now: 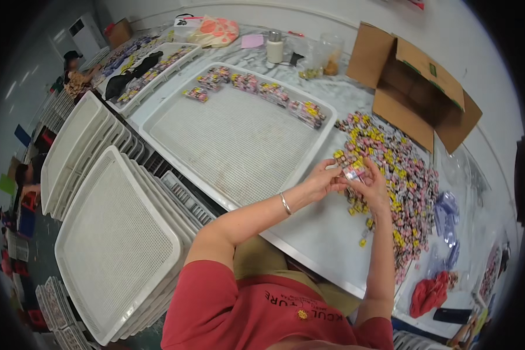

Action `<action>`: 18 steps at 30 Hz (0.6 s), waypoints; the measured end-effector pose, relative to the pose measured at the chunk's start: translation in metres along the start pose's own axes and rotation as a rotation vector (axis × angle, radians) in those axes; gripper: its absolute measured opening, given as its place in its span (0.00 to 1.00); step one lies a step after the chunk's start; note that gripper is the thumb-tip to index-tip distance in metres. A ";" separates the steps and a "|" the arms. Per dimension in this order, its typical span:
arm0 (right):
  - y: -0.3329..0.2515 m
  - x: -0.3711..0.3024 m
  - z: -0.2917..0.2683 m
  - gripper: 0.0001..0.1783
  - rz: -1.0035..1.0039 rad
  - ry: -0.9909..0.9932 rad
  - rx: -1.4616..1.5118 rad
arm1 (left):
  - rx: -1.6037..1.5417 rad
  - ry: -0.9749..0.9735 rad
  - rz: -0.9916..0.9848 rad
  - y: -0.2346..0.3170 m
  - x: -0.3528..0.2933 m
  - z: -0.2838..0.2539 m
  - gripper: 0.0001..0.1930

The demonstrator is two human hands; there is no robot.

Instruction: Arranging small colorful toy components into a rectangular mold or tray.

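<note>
Both of my hands meet in front of me, at the near edge of a heap of small pink, yellow and dark pieces (394, 175). Between them is a small clear pack (354, 171) with pink and yellow contents. My left hand (325, 179) grips its left side with bent fingers. From the right, my right hand (372, 185) pinches the same pack with thumb and fingers. Left of my hands lies a white perforated tray (233, 143). Similar filled packs (274, 93) stand in a row along its far side, and one pack (196, 94) sits apart.
An open cardboard box (417, 81) lies behind the heap. Stacked white trays (116, 239) stand at my left. Farther back are another filled tray (175, 57), a white bottle (275, 48) and a plastic jar (331, 52). Red cloth (429, 294) lies right. A person (76, 76) is far left.
</note>
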State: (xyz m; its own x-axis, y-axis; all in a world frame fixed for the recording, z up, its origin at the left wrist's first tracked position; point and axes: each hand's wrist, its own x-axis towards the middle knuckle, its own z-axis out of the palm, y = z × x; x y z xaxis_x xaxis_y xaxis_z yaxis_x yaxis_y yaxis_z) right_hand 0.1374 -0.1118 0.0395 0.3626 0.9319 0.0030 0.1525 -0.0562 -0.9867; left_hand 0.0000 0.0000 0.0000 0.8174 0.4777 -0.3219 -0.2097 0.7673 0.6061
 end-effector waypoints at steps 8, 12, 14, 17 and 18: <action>0.004 0.104 0.124 0.42 -0.152 0.043 -0.031 | 0.199 0.211 0.397 0.189 0.011 -0.132 0.06; 0.035 0.085 0.160 0.37 -0.326 -0.029 -0.428 | 0.363 0.607 0.646 0.290 -0.005 -0.231 0.07; 0.023 0.077 0.174 0.35 -0.356 -0.050 -0.506 | 0.415 0.789 0.701 0.329 -0.020 -0.282 0.07; 0.021 0.073 0.184 0.30 -0.391 -0.069 -0.664 | 0.346 0.971 0.734 0.361 -0.017 -0.355 0.06; 0.022 0.074 0.186 0.28 -0.390 -0.073 -0.739 | 0.279 1.072 0.754 0.368 -0.012 -0.369 0.05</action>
State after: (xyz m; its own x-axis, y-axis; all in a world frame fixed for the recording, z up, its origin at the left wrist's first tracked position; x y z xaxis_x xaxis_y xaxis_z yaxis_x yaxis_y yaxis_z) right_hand -0.0031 0.0224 -0.0127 0.1024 0.9528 0.2858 0.8272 0.0780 -0.5565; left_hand -0.2848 0.4344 -0.0411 -0.2971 0.9386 -0.1757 -0.1995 0.1189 0.9727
